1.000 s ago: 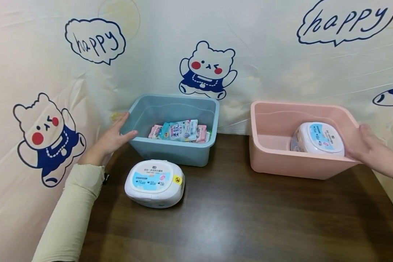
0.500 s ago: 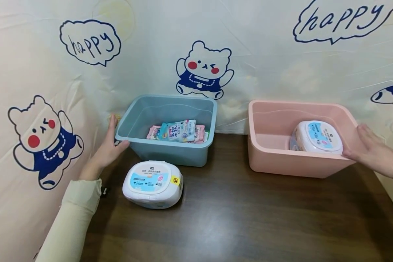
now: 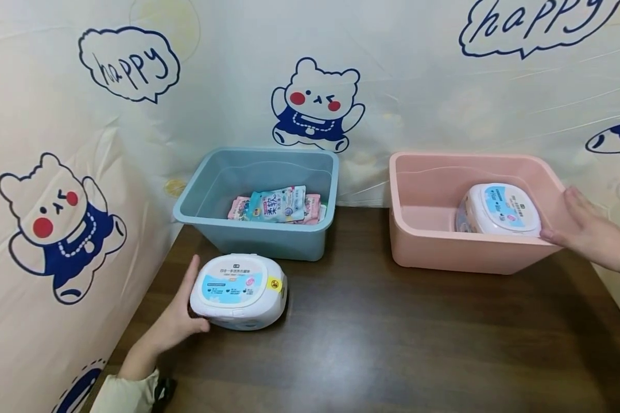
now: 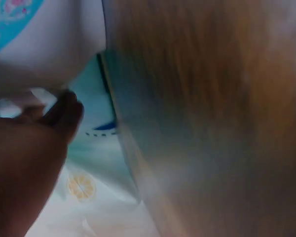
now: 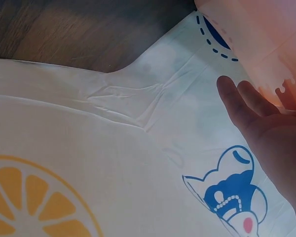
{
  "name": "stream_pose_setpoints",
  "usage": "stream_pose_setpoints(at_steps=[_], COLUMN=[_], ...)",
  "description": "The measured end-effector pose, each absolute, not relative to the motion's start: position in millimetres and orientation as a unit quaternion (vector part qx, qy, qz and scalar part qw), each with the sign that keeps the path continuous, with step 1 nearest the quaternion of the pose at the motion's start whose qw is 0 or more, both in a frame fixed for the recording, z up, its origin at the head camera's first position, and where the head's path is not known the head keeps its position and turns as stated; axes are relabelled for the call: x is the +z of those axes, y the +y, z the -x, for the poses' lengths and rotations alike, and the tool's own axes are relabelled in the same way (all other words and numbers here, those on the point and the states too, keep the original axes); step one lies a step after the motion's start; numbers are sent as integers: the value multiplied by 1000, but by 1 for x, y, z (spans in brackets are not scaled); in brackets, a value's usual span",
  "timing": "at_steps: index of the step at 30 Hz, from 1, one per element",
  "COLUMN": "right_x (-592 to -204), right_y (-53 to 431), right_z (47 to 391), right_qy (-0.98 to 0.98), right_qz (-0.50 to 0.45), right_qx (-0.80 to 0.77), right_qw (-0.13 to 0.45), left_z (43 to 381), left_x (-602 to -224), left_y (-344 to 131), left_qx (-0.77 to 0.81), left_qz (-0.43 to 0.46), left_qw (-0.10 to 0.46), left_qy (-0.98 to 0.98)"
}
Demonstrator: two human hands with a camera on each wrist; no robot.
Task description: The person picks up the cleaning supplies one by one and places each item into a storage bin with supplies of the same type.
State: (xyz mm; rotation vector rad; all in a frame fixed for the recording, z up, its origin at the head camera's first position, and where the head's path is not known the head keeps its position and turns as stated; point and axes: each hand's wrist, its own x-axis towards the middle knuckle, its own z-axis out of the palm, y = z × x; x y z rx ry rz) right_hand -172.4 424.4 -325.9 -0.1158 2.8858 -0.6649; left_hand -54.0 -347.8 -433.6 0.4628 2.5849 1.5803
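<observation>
A white lidded plastic box with a blue-printed label sits on the table in front of the blue-grey bin. My left hand is at its left side, thumb and fingers spread; the left wrist view shows the hand close against the white box, blurred. My right hand rests at the right end of the pink bin, thumb by its front rim. In the right wrist view, the fingers of that hand reach out straight along the bin's outside. Inside the pink bin is a similar white box.
The blue-grey bin stands at the back left, with several blue and pink packets inside. A printed cloth hangs behind and at the left. The table is dark wood.
My left hand has left the rim of the blue-grey bin and come down toward me to the white box's left side. The right hand stays at the pink bin.
</observation>
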Motion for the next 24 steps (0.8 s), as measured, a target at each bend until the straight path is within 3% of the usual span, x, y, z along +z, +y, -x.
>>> stream_pose_setpoints(at_steps=[4,11,24], right_x=[-327,-327,-326], right_y=[425,425,429], right_z=[170,172,176], right_qy=[968,967,963], right_qz=[27,19,27], right_qx=[-235,-236,-248], right_qw=[88,97,104], left_z=[44,33,21], left_x=[-430,-425,-422], left_y=[-334,-312,-249], left_qx=[468,389,424], left_qz=[-116,-119,-81], left_qw=[46,-23,-85], left_qy=[875,913,898])
